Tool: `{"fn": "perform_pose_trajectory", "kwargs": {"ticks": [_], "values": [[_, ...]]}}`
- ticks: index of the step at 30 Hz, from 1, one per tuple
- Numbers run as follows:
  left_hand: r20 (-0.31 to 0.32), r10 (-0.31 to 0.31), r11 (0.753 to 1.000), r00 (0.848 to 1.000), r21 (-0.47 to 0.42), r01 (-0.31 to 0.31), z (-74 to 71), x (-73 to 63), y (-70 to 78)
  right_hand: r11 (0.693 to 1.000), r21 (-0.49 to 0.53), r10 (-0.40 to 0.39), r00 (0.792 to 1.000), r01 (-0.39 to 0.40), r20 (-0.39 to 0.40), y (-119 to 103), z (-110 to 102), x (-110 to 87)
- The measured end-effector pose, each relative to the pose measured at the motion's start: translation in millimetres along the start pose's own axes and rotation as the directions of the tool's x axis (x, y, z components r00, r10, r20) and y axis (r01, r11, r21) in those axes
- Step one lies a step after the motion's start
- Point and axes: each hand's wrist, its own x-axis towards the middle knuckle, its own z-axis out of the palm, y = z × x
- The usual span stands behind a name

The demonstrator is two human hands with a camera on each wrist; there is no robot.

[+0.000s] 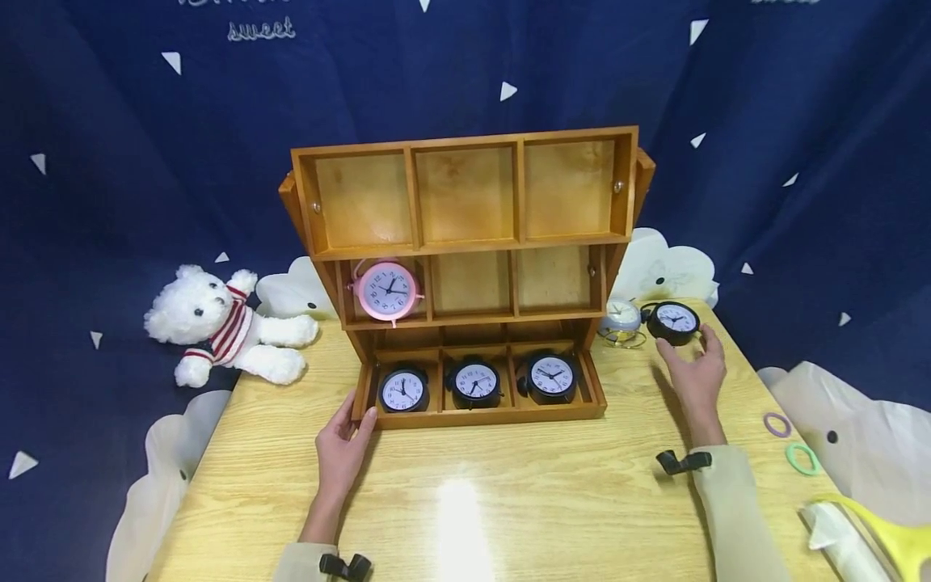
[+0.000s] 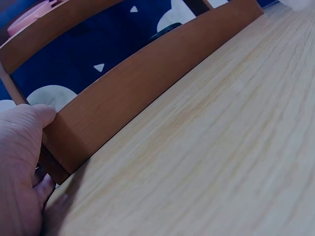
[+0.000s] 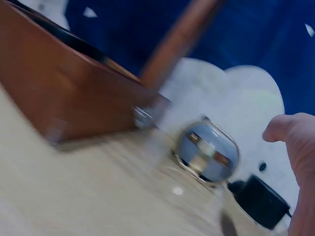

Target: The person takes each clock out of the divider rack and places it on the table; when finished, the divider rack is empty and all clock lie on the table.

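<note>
While L hand pinches wooden rack's front-L corner & R hand sits w/ thumb/fingers spread by black clock, on table R of rack, rushed grab could prob. tip grey clock b/c they're so close.

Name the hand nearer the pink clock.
Left. The left hand holds the wooden box below the pink clock; the right hand is far to its right, by a black clock.
</note>
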Motion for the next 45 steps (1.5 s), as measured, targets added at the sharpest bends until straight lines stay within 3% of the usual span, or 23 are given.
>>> {"fn": "perform_pose_trajectory", "kwargs": {"ticks": [4, 10, 21, 27, 36, 41, 45], "values": [[-0.005, 0.003, 1.000, 1.000, 0.002, -0.003, 0.7, -0.7, 0.0, 0.998, 0.010, -0.059, 0.997, 0.058, 0.050, -12.4, 0.3, -27.7], [-0.002, 0.002, 1.000, 1.000, 0.005, -0.002, -0.4, 0.1, 1.2, 0.997, 0.043, -0.076, 0.980, 0.070, 0.184, -30.4, 0.4, -61.5], [-0.013, 0.012, 1.000, 1.000, 0.012, -0.012, 0.2, 0.1, -0.1, 0.992, 0.037, -0.126, 0.929, 0.121, 0.347, -48.9, 1.3, -85.8], [-0.011, 0.010, 1.000, 1.000, 0.008, -0.009, 0.1, 0.2, 0.6, 0.988, -0.010, -0.136, 0.882, 0.157, 0.452, -58.2, 7.2, -94.5], [0.003, -0.009, 1.000, 1.000, -0.003, 0.009, -1.1, 0.8, 0.5, 0.950, -0.023, -0.235, 0.763, 0.311, 0.602, -71.0, 28.1, -106.4], [0.001, -0.004, 1.000, 1.000, -0.006, 0.004, -1.5, 1.2, 0.2, 0.923, -0.013, -0.293, 0.722, 0.385, 0.627, -78.4, 41.9, -107.6], [0.002, -0.010, 1.000, 1.000, 0.001, 0.010, -1.0, 0.2, 2.1, 0.893, -0.079, -0.291, 0.704, 0.442, 0.648, -81.2, 50.9, -107.2]]}}
